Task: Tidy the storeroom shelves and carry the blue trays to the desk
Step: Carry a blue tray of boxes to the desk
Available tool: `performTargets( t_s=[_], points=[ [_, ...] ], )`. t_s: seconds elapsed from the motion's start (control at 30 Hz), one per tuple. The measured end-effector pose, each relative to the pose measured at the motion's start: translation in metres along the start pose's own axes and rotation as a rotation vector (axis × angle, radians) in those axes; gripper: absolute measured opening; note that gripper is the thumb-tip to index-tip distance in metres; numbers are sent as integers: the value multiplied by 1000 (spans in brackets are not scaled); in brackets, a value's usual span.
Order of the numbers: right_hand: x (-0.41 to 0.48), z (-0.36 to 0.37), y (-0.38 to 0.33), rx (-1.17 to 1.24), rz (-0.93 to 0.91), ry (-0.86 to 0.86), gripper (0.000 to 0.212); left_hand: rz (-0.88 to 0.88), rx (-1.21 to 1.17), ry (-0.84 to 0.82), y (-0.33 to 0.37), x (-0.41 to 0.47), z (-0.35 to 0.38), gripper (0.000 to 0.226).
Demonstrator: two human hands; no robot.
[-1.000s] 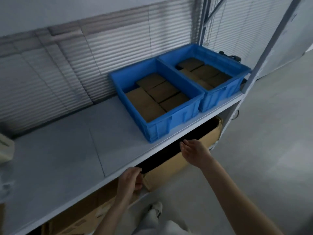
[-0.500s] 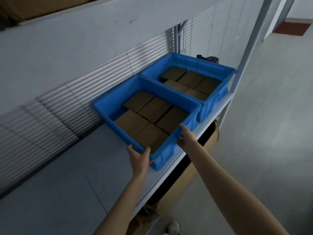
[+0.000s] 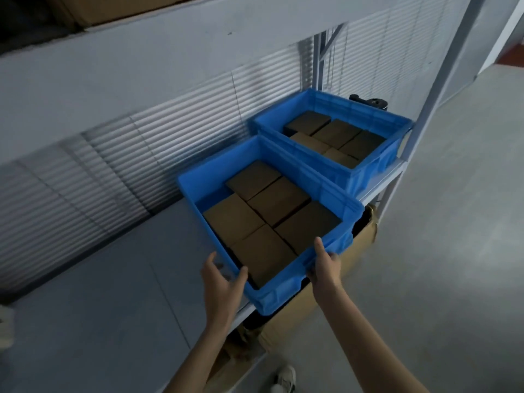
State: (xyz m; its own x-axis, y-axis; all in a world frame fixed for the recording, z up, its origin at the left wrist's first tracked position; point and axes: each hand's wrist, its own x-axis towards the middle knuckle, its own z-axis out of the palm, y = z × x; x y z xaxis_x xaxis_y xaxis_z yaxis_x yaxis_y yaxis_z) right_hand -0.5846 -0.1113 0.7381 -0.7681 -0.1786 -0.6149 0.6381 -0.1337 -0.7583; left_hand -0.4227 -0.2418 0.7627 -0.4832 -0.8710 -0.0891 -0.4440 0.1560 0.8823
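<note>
Both hands, left [image 3: 224,275] and right [image 3: 326,263], grip the near tray [image 3: 283,296], partly off the shelf [image 3: 113,293]; the far tray [image 3: 371,174] remains untouched.

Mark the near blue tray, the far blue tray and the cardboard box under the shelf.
near blue tray [image 3: 286,300], head view, front wall
far blue tray [image 3: 371,175], head view, front wall
cardboard box [image 3: 360,245], head view, upper side panel below the shelf

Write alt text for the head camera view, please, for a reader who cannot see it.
Two bare hands grip the near blue tray of brown boxes at its front corner, left hand and right hand, the corner overhanging the grey shelf. A second blue tray of boxes sits behind it.
</note>
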Motion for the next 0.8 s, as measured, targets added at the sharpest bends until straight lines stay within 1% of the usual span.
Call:
performTargets(
  t_s=[0.1, 0.2, 0.27, 0.33, 0.4, 0.47, 0.6, 0.63, 0.7, 0.77, 0.8],
  points=[
    [-28, -32, 7, 0, -55, 97, 38, 188, 203, 75, -1, -11, -13, 55],
    [-49, -69, 14, 30, -110, 209, 40, 378, 366, 85, 6, -8, -18, 33],
    [-57, -93, 18, 41, -139, 287, 43, 455, 426, 78, 14, 6, -20, 23],
    [-61, -118, 18, 36, -158, 351, 46, 503, 453, 68, 25, 27, -19, 19],
    [-63, -137, 15, 36, -145, 362, 46, 520, 500, 46, 33, 55, -15, 20],
    [-63, -149, 12, 26, -124, 353, 46, 510, 599, 16, 39, 86, -7, 29],
    [-63, -156, 9, -8, -115, 363, 53, 385, 852, -137, 50, 147, 13, 62],
    [-64, -156, 8, -9, -114, 362, 54, 367, 895, -187, 53, 161, 18, 67],
    [-66, -154, 6, -12, -109, 368, 55, 376, 905, -255, 58, 184, 27, 66],
    [-68, -154, 5, -13, -93, 374, 54, 389, 837, -247, 62, 205, 35, 54],
    [-68, -155, 5, -14, -88, 371, 51, 362, 799, -258, 65, 214, 39, 50]
  ],
)
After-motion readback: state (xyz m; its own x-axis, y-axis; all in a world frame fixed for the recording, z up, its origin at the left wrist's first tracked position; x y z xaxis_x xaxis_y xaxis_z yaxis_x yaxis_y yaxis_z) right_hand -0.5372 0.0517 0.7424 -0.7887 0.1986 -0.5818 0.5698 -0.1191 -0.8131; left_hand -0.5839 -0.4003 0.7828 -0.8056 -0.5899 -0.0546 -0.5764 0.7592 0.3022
